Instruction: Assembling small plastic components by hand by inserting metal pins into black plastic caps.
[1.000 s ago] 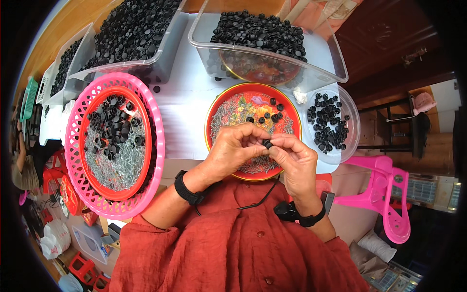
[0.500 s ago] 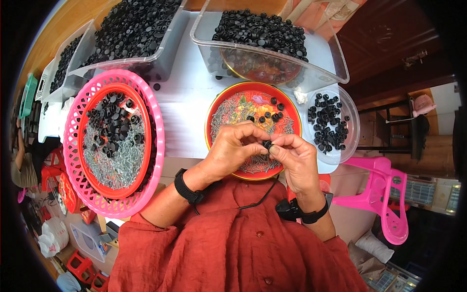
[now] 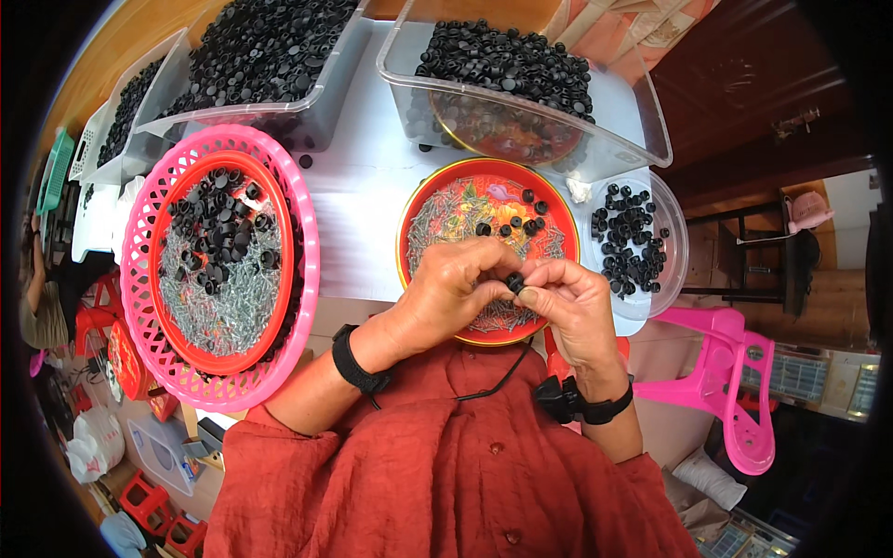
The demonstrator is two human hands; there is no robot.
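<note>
Over a round red tray (image 3: 569, 223) my two hands meet, pinching a small black plastic cap (image 3: 514, 282) between them. My left hand (image 3: 456, 279) holds it from the left with thumb and curled forefinger. Thumb and forefinger of my right hand (image 3: 572, 302) close on its other side. Many loose silver screws (image 3: 442, 214) lie in the tray, with several black caps (image 3: 529, 227) among them. Whether a screw sits in the held cap is hidden by my fingers.
Left stands a pink lattice basket (image 3: 139, 279) bearing a red tray of screws and black caps. A clear round tub (image 3: 677, 246) of black parts is at right. Behind are clear bins (image 3: 660, 153) heaped with black parts. A pink plastic stool (image 3: 707, 358) stands at right.
My hands stay together over the tray, and the black cap between the fingertips shows more now. The right hand has shifted slightly right and down, along with a small shift of the whole view.
</note>
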